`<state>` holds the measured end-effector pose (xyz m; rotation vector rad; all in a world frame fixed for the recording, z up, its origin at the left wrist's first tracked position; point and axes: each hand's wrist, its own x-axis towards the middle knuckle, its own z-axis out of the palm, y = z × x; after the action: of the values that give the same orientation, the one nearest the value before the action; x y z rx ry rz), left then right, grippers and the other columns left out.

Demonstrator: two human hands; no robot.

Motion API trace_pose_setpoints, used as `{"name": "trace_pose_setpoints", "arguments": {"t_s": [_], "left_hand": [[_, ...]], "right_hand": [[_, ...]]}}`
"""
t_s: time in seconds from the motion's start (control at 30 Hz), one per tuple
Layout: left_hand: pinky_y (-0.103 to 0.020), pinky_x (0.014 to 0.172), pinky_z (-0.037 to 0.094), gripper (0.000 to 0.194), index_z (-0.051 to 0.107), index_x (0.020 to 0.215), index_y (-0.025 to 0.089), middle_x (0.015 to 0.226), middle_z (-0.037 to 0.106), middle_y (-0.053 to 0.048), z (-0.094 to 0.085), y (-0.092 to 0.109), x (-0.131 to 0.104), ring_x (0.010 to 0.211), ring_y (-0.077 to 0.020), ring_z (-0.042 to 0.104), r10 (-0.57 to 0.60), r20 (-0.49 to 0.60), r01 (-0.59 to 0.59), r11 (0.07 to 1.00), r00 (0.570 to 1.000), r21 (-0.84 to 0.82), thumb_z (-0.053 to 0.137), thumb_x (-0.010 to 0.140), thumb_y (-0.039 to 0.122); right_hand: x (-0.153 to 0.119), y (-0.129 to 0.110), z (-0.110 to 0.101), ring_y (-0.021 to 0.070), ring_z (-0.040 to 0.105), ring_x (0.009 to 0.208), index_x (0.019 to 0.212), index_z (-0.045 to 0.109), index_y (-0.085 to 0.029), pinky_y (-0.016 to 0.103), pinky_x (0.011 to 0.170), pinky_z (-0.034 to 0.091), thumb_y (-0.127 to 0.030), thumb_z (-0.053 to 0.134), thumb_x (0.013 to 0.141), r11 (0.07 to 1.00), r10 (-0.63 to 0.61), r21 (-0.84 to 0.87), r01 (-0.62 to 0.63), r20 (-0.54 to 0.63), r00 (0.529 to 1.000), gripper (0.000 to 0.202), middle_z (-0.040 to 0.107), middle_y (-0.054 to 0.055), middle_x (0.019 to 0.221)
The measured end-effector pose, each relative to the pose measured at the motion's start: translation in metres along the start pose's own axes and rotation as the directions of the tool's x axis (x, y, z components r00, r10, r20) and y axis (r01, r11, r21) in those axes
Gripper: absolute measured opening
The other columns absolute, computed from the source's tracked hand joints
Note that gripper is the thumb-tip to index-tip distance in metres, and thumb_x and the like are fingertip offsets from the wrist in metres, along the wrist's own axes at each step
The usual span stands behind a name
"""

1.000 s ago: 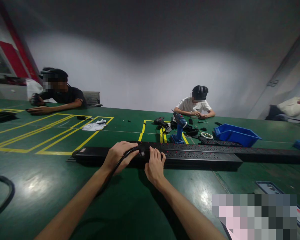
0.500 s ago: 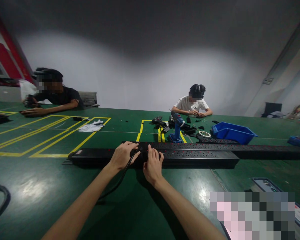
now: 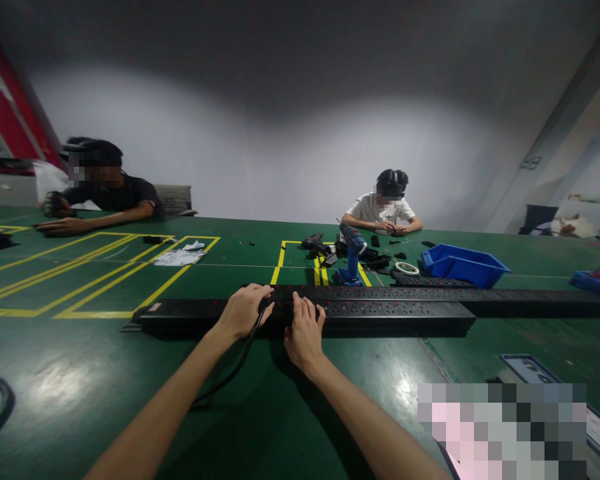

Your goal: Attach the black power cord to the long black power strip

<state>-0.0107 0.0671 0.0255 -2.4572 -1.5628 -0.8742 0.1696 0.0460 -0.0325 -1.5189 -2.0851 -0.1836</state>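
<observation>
A long black power strip [image 3: 390, 317] with rows of sockets and small red lights lies across the table in front of me. My left hand [image 3: 245, 311] is closed around the end of a black power cord [image 3: 244, 359] at the middle of the strip. The cord hangs over the near side and runs back toward my left forearm. Just to the right, my right hand [image 3: 305, 328] rests with bent fingers over the strip's top and holds its near side. Dark shapes between the hands are hard to make out. Behind lies a second long power strip [image 3: 540, 301].
A blue cordless drill [image 3: 351, 257] stands behind the strips, beside scattered black parts, a tape roll [image 3: 407, 268] and a blue bin [image 3: 465, 265]. White gloves [image 3: 183, 255] lie back left. A thick cable [image 3: 3, 407] curves at front left. Two people sit across the table.
The view has shifted slightly. Both hands stay at nearly the same place on the strip, with little visible finger movement.
</observation>
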Motion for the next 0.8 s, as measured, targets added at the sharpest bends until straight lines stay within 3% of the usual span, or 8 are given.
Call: {"name": "trace_pose_setpoints", "arguments": {"t_s": [0.2,0.5,0.8], "left_hand": [[-0.034,0.078,0.049,0.022,0.062,0.101,0.024,0.096,0.070,-0.007,-0.001,-0.007,-0.001,0.088,-0.0235,0.065,-0.029,0.068,0.029,1.000,0.997,0.004,0.054,0.084,0.035],[-0.034,0.076,0.047,0.028,0.063,0.108,0.026,0.097,0.072,-0.007,-0.006,-0.009,0.003,0.086,-0.0243,0.066,0.008,0.112,-0.010,1.000,0.994,0.015,0.053,0.083,0.035],[-0.032,0.078,0.049,0.015,0.059,0.093,0.026,0.100,0.072,-0.005,-0.002,-0.017,0.004,0.090,-0.0236,0.067,-0.055,0.137,0.065,0.995,0.989,-0.071,0.054,0.083,0.035]], "right_hand": [[0.000,0.001,0.001,0.0241,0.028,0.135,0.150,0.021,-0.014,0.043,0.111,0.011,-0.021,0.048,0.080,1.000,-0.012,0.005,0.012,-0.011,1.000,0.075,0.041,0.012,0.145],[-0.001,0.000,-0.002,0.0243,0.029,0.135,0.149,0.023,-0.014,0.043,0.111,0.010,-0.021,0.048,0.080,1.000,-0.007,0.014,0.008,-0.014,1.000,0.075,0.043,0.012,0.143],[0.000,0.000,-0.002,0.0249,0.030,0.134,0.150,0.023,-0.016,0.044,0.110,0.011,-0.020,0.049,0.079,1.000,-0.007,-0.007,0.007,-0.011,1.000,0.075,0.043,0.012,0.143]]}}
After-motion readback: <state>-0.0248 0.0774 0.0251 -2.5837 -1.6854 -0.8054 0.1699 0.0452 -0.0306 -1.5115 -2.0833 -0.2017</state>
